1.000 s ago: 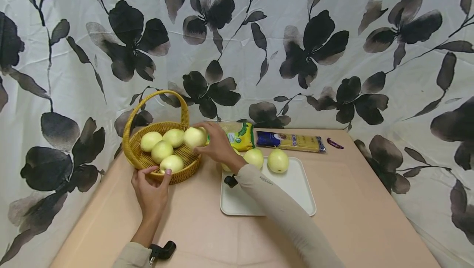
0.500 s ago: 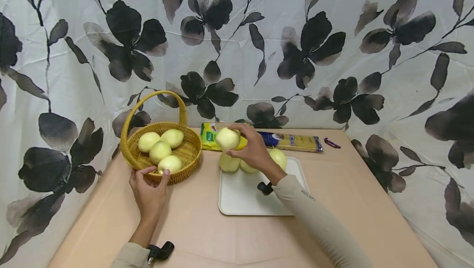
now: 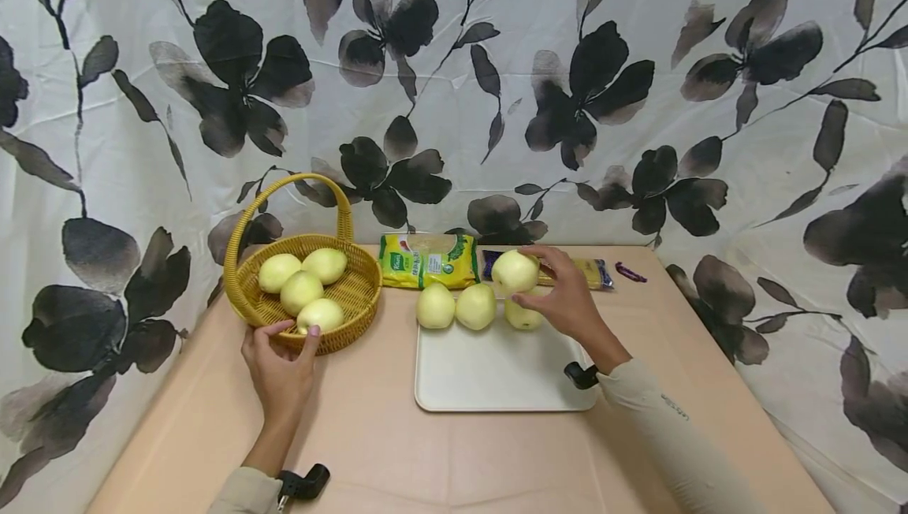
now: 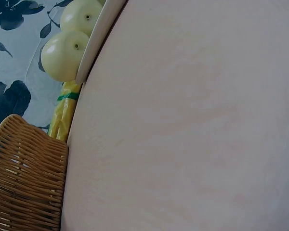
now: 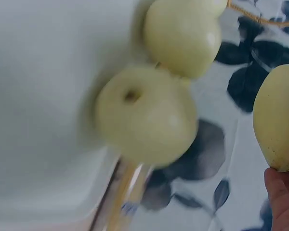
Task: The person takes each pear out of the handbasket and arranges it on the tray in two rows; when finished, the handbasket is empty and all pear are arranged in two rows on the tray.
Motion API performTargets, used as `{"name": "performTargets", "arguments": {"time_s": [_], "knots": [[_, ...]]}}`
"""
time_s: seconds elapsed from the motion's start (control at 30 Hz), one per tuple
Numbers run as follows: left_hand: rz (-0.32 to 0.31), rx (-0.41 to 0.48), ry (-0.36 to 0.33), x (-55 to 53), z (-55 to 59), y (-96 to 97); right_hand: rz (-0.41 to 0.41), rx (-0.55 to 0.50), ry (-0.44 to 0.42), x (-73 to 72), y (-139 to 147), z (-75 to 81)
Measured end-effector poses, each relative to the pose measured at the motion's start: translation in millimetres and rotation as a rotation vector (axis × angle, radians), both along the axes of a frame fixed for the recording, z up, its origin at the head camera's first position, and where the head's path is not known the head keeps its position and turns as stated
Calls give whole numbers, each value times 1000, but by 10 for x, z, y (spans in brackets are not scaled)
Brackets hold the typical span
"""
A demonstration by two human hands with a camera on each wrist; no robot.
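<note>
My right hand (image 3: 567, 297) pinches a pale yellow-green pear (image 3: 515, 272) between thumb and fingers, raised over the back right of the white tray (image 3: 489, 380). In the right wrist view that held pear (image 5: 279, 118) shows at the right edge, with fingertips (image 5: 279, 192) at its lower end. Three pears stand in a row along the tray's back, the left one (image 3: 435, 307) and middle one (image 3: 476, 307) in plain sight. The right one (image 3: 522, 315) is partly behind my hand. My left hand (image 3: 280, 368) grips the near rim of the yellow wicker basket (image 3: 362, 301), which holds several pears (image 3: 301, 292).
Behind the tray lie a yellow-green packet (image 3: 429, 260) and a long blue-and-yellow pasta packet (image 3: 592, 273), partly hidden by my right hand. A small purple wrapped item (image 3: 630, 272) lies to their right. A floral cloth (image 3: 454, 104) hangs behind the table.
My right hand has carried the pear from the basket's right side rightward across the tray to above the right-hand pear. My left hand stays at the basket rim.
</note>
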State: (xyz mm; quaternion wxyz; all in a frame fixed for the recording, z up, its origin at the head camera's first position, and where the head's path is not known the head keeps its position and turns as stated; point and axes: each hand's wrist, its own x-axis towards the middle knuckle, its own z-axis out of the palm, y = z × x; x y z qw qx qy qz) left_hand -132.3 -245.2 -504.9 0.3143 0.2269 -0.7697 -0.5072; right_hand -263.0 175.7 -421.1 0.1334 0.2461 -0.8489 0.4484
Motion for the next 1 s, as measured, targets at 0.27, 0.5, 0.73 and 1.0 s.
{"name": "performTargets", "arguments": {"time_s": [0.27,0.5,0.73,1.0], "knots": [[1,-6,-4,2,-5,3,-110,38,-30,38,546,-155],[8,-15,-6,-5,-11,3,-102,38,-96,22,864,-387],[9,-20,-2,-4,-4,-9,-88,76,-206,-52,935,-606],[6,-6,-12,6,9,-1,-38,132,-245,-155,871,-715]]}}
